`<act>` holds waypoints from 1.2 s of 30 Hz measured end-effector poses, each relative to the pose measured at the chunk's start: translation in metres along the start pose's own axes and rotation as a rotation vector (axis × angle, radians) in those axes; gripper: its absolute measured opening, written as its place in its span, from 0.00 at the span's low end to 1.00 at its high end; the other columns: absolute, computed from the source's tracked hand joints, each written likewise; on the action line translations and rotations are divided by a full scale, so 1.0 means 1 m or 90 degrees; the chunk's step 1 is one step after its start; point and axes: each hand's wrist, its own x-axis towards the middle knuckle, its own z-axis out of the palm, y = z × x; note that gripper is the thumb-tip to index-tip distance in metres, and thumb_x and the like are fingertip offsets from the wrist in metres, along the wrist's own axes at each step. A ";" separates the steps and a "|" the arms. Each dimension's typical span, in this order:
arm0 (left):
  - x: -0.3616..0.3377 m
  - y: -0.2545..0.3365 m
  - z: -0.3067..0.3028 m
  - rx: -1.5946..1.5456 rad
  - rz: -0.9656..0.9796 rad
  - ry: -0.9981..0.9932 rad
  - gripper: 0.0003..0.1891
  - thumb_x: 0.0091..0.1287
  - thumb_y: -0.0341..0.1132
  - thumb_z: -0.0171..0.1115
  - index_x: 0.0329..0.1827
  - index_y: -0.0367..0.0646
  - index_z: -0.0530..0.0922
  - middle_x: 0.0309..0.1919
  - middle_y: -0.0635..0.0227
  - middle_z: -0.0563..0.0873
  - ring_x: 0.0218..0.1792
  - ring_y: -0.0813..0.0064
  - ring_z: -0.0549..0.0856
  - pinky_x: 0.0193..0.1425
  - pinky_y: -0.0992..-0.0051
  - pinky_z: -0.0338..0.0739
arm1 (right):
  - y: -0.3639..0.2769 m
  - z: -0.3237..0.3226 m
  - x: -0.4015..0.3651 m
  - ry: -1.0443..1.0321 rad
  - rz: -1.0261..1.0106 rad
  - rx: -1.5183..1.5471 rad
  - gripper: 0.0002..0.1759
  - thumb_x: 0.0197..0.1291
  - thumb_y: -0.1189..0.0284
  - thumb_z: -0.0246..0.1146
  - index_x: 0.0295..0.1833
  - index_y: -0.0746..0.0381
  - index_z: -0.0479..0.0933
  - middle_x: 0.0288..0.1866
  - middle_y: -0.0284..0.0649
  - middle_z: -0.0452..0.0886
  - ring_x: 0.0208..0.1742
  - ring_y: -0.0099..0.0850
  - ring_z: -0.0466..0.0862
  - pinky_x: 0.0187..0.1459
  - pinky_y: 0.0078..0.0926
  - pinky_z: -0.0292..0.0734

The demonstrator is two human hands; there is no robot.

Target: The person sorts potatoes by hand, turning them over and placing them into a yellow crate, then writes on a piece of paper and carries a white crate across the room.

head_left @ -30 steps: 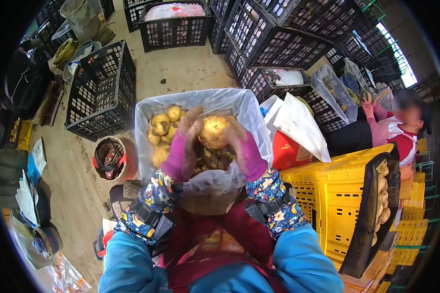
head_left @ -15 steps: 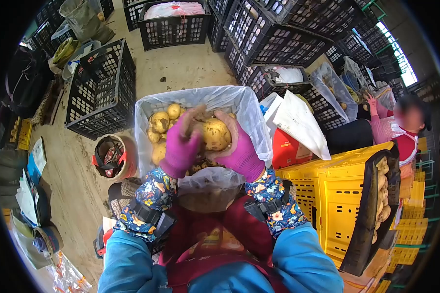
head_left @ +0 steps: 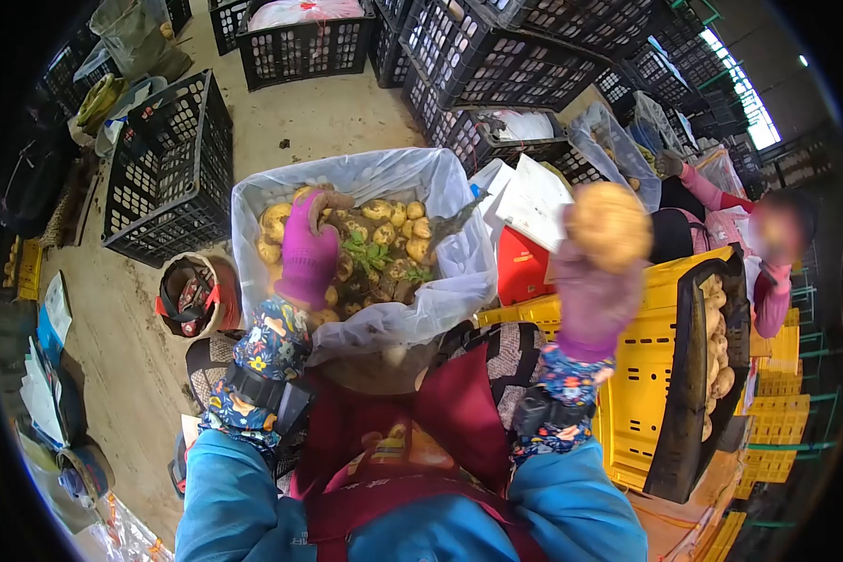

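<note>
My right hand (head_left: 601,298), in a soiled purple glove and smeared by motion, holds a large potato (head_left: 609,223) above the near end of the yellow crate (head_left: 651,375). My left hand (head_left: 311,245), gloved alike, is over the left side of a crate lined with clear plastic (head_left: 450,183). Its fingers are loosely curled, with a gap to the thumb and no potato visible between them. Below it lie many soil-marked potatoes (head_left: 379,211) and some green leaves (head_left: 370,253). A dark strip sticks out over the liner's right side.
A black crate (head_left: 173,169) and a bucket (head_left: 197,295) stand to the left. Stacked black crates (head_left: 496,61) rise behind. White paper (head_left: 531,199) lies over a red box (head_left: 525,267). More potatoes (head_left: 717,351) line the yellow crate's far side. Another person (head_left: 731,234) sits at the right.
Both hands were together around the large potato over the lined crate. My right hand has carried it right, toward the yellow crate. My left hand has let go and moved left. The view has shifted slightly.
</note>
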 end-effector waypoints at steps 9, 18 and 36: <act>-0.010 -0.018 0.006 -0.158 -0.183 -0.145 0.15 0.72 0.33 0.50 0.48 0.35 0.84 0.38 0.56 0.89 0.42 0.63 0.87 0.50 0.70 0.78 | -0.153 -0.096 0.004 -0.123 -0.160 0.066 0.37 0.63 0.69 0.67 0.74 0.67 0.61 0.51 0.45 0.80 0.55 0.36 0.79 0.56 0.38 0.77; -0.004 0.001 -0.028 -0.291 -0.344 -0.210 0.29 0.80 0.53 0.42 0.59 0.33 0.79 0.55 0.57 0.84 0.59 0.67 0.80 0.65 0.69 0.70 | 0.211 -0.094 0.109 -0.536 0.226 -0.792 0.39 0.53 0.66 0.69 0.72 0.55 0.67 0.67 0.51 0.76 0.66 0.44 0.78 0.68 0.43 0.67; 0.034 0.016 -0.059 -0.378 -0.531 -0.131 0.29 0.79 0.51 0.45 0.65 0.32 0.75 0.59 0.57 0.82 0.61 0.69 0.78 0.68 0.69 0.68 | 0.411 -0.192 0.134 -0.533 0.805 -1.203 0.52 0.45 0.43 0.73 0.68 0.68 0.68 0.59 0.57 0.81 0.60 0.47 0.82 0.60 0.41 0.77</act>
